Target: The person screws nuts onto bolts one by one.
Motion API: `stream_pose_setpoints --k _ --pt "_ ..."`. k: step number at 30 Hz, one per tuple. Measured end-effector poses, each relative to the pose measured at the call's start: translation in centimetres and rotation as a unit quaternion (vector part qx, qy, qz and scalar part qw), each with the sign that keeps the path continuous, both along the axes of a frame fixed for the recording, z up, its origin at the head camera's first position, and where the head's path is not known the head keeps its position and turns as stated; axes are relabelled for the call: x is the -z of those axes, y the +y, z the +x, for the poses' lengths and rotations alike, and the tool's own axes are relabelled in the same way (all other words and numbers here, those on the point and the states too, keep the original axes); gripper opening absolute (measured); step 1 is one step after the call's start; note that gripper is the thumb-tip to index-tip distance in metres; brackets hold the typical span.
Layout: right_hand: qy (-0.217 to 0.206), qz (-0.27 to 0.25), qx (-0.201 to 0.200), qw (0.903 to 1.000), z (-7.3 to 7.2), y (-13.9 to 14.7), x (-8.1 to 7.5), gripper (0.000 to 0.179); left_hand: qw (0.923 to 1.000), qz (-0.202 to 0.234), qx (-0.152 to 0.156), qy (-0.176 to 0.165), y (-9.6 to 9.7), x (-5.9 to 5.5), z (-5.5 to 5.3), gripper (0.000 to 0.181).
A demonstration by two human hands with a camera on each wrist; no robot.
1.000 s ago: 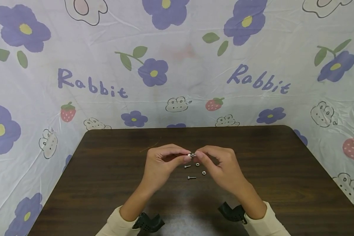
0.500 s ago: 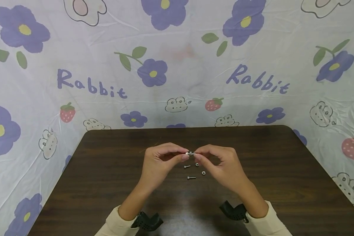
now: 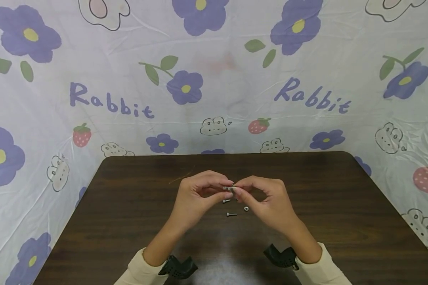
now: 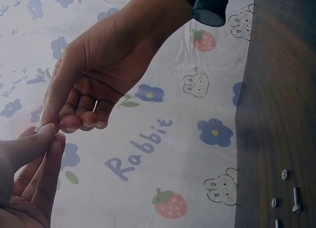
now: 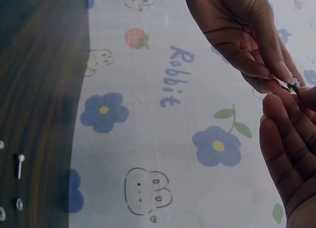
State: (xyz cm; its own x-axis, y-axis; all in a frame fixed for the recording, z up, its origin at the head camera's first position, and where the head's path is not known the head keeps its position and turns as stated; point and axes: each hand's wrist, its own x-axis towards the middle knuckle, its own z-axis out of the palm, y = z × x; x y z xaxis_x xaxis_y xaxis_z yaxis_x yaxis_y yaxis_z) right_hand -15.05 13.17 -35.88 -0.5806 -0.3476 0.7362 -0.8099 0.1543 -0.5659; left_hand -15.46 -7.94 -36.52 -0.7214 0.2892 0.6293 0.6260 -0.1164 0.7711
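Observation:
Both hands meet above the dark table in the head view, around a small silver bolt. My right hand pinches its right end between thumb and index finger. My left hand has its thumb and index fingertips about the other end, with a narrow space showing beside the metal. In the right wrist view the bolt shows between the fingertips of both hands, largely covered by them. Under the hands lie a loose bolt, a shorter-looking bolt and a small round nut.
The brown wooden table reaches back to a white floral cloth hanging behind and at both sides. A thin brownish strand lies behind the left hand. A second nut is clearer in the left wrist view.
The left fingertips have parted slightly around the bolt and shifted a little to the right. The right hand keeps its pinch and now covers most of one nut on the table.

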Motion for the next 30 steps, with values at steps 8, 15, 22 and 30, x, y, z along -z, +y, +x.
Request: stream_pose_setpoints --k 8,15,22,30 --pt "0.007 0.0 0.001 1.0 0.06 -0.08 0.15 0.021 0.9997 -0.011 -0.022 -0.001 0.08 0.04 0.07 0.019" --pt "0.016 -0.003 -0.003 0.9999 0.03 -0.11 0.13 0.02 0.9992 -0.024 -0.032 -0.008 0.12 0.12 0.32 0.016" --pt "0.023 0.0 -0.004 0.9997 -0.03 -0.2 0.2 0.019 0.9989 -0.024 -0.037 -0.017 0.15 0.32 0.33 0.01" --pt "0.029 -0.003 -0.016 0.9995 -0.01 -0.35 0.18 0.016 0.998 -0.025 -0.057 0.004 0.3 0.32 0.15 0.005"
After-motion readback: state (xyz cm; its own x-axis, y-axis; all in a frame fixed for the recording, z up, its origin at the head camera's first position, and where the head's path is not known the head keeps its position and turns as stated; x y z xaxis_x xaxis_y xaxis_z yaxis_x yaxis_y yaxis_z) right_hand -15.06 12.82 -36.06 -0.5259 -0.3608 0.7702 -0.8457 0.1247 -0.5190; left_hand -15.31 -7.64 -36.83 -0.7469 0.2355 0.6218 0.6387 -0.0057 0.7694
